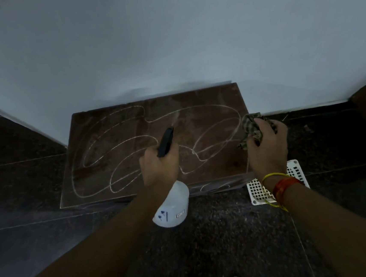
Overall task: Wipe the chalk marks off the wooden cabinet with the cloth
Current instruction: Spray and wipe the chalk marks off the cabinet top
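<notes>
Spraying the brown wooden cabinet top (209,122) before wiping.
Left hand (159,165) grips white spray bottle (173,208); right hand (267,143) clutches checked cloth (249,125); looping white chalk marks (120,144) all remain.

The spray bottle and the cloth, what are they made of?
The spray bottle looks like white, slightly see-through plastic, smooth with a faint sheen, and has a matte black plastic nozzle. The cloth seems to be soft woven fabric, probably cotton: it crumples into folds in the right hand and shows a checked pattern.
</notes>
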Tool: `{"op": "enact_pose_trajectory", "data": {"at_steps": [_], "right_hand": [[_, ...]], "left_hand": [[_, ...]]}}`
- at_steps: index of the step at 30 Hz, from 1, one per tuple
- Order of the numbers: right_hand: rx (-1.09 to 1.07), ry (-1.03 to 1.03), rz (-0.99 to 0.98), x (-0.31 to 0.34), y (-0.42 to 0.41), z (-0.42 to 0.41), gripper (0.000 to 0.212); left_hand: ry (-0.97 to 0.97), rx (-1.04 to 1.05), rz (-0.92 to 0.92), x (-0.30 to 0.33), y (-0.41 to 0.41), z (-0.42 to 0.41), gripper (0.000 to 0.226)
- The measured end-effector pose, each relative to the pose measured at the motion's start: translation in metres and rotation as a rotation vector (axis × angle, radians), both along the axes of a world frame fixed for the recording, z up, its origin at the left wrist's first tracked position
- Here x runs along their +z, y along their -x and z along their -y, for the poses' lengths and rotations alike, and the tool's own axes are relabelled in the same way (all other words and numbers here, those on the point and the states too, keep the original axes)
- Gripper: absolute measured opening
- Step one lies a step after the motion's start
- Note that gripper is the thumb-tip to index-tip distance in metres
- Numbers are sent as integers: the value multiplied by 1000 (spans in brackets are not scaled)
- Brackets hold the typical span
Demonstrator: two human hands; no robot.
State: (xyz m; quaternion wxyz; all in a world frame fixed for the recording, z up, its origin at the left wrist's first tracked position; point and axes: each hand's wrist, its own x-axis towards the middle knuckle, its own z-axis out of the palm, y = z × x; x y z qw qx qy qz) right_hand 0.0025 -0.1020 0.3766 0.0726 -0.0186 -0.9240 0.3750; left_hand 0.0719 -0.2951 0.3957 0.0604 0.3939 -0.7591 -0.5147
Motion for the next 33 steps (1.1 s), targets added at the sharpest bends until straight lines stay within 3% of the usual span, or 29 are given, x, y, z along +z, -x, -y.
{"op": "enact_pose_trajectory", "data": {"at_steps": [8,22,33], "right_hand": [[12,32,-14,2,12,-10,41],[-30,-3,13,-11,13,-49,40],[2,-33,71,-23,-14,-31,41]], "left_hand": [[40,-18,-3,3,21,-29,32],[-37,-298,69,-40,-17,-84,37],[-94,-366,140,-62,-74,-51,30]]}}
